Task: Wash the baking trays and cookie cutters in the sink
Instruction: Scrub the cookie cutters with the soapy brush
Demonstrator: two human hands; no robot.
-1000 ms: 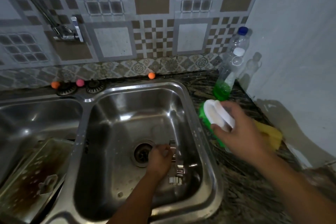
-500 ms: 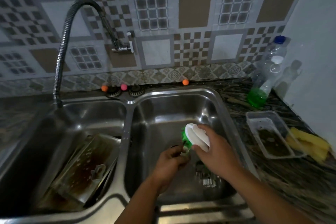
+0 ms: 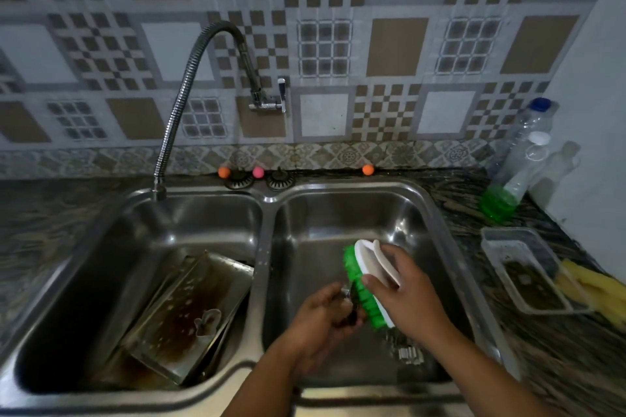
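1. Fingers: the right hand (image 3: 411, 291) has its fingers (image 3: 374, 281) curled over the white back of a scrubbing brush (image 3: 367, 284), green bristles turned toward the left hand (image 3: 320, 318). The left hand's fingers are closed round a small metal cookie cutter (image 3: 349, 296). The bristles touch it, and most of it is hidden in the grip.
2. The double sink (image 3: 267, 203) fills the middle of the view. Both hands work over its right basin, at about 5 o'clock from the centre.
3. The tabletop (image 3: 474, 200), dark and veined, runs round the sink.
4. A flexible tap (image 3: 189, 78) arches from the tiled wall at 12 o'clock down to the left basin's rim.
5. A stained baking tray (image 3: 183, 308) leans tilted in the left basin at 8 o'clock, with another cookie cutter (image 3: 207, 322) lying on it.
6. A clear bottle (image 3: 518, 166) with green liquid stands at 3 o'clock by the wall.
7. A clear plastic tub (image 3: 501, 240) sits at 4 o'clock, with a yellow sponge (image 3: 592, 288) just beside it.
8. More metal cutters (image 3: 410, 354) lie on the right basin's floor, under the right forearm.
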